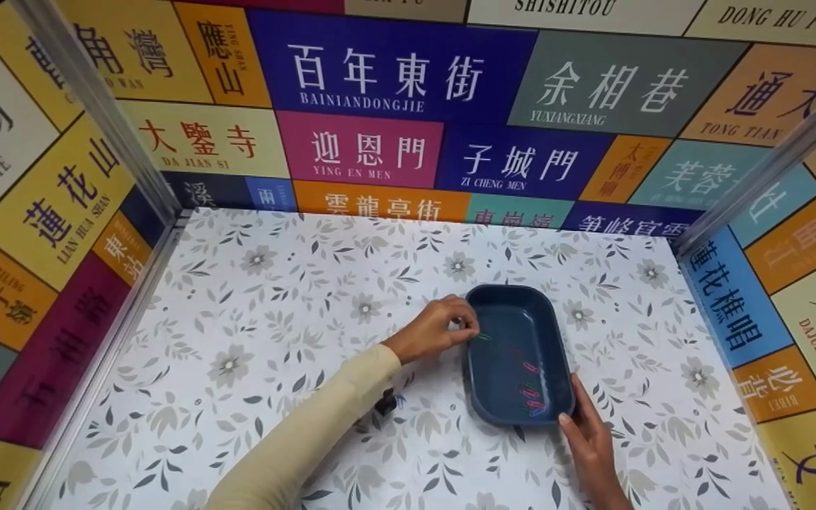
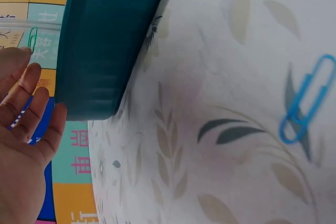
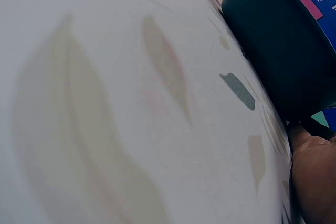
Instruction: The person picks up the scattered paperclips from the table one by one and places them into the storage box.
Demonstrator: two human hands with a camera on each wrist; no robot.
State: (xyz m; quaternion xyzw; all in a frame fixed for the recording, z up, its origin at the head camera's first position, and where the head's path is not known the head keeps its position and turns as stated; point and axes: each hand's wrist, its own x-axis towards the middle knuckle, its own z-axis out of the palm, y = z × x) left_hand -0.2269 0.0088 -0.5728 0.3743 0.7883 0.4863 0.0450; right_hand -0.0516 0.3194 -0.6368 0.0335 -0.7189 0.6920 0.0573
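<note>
A dark blue rectangular plastic tub [image 1: 518,418] stands on the table, with several coloured paper clips [image 1: 532,397] gathered at its near end. Over the tub's left rim, my left hand [image 1: 436,329] pinches a green paper clip [image 2: 32,39] between thumb and fingertip; its other fingers are loosely bent. My right hand [image 1: 591,439] holds the tub's near right corner, thumb at the rim and fingers along the outer side. Part of that hand is hidden by the tub in the right wrist view. A blue paper clip [image 2: 307,100] lies on the tablecloth below my left wrist.
White cloth with grey flowers and leaves [image 1: 259,297] covers the table. Colourful panels with printed signs [image 1: 380,85] wall in the back and both sides. Metal-looking posts [image 1: 107,120] stand at the back corners. A small black device [image 1: 384,402] sits under my left wrist.
</note>
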